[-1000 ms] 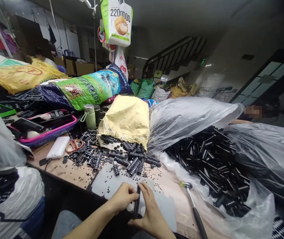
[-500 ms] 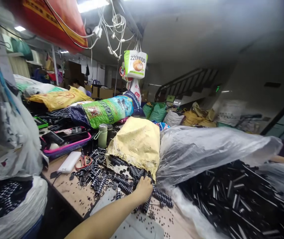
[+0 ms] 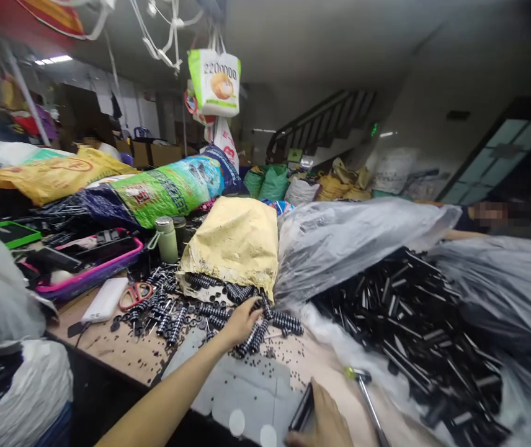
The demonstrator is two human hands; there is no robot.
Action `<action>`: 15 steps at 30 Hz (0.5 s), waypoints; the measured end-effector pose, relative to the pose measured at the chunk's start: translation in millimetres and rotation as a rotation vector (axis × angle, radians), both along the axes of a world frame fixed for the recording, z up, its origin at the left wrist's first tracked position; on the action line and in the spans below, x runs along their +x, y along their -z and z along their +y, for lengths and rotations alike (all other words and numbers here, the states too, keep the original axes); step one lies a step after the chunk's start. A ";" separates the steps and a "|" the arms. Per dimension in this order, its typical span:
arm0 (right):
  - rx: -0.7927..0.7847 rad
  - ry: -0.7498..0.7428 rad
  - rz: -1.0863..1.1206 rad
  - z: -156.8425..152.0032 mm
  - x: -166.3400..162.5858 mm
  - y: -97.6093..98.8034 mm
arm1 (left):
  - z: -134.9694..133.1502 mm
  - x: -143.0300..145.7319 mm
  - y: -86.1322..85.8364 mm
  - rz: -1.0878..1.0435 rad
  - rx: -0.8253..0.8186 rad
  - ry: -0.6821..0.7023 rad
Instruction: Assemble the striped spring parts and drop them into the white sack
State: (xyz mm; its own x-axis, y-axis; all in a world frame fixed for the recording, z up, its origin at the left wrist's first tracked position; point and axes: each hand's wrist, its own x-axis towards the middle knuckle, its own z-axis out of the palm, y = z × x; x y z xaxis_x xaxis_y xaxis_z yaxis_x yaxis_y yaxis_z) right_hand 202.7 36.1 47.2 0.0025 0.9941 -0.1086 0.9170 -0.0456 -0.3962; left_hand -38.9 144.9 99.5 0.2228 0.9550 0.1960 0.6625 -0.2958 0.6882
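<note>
My left hand (image 3: 242, 321) reaches to the mouth of the yellow sack (image 3: 235, 239), fingers curled among black ribbed rods (image 3: 286, 321) with white flecks. Something small and dark shows at its fingertips, too little to name. Near the bottom edge my right hand (image 3: 325, 419) is closed round a long black piece (image 3: 301, 406), partly cut off by the frame. Beneath both hands lies a grey mat (image 3: 228, 375) sprinkled with tiny black bits. A hammer (image 3: 365, 394) with a yellow-green face rests on the table to the right of my right hand.
Scissors (image 3: 135, 295), a white power bank (image 3: 105, 300), a green flask (image 3: 166, 241) and a pink-rimmed basket (image 3: 93, 267) stand left. Black tubes (image 3: 405, 310) heap under clear plastic (image 3: 358, 239) at right. A person (image 3: 491, 214) sits beyond. A white-lined bag (image 3: 49, 385) is at lower left.
The view has swung right and down. My right hand with the black piece, and the hammer, have come into view. My left hand's fingers have loosened somewhat at the rods.
</note>
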 end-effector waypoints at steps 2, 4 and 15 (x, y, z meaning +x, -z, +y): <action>-0.026 -0.016 0.031 -1.7 -4.1 -6.6 | -19.7 -8.8 -9.6 -0.478 -0.184 -0.022; -0.014 -0.053 0.111 -4.0 -12.2 -17.0 | -38.4 -14.9 -18.3 -0.867 -0.356 -0.046; 0.209 -0.415 0.418 -11.5 -86.0 -73.0 | -93.2 -26.2 -48.0 -1.217 -0.462 -0.112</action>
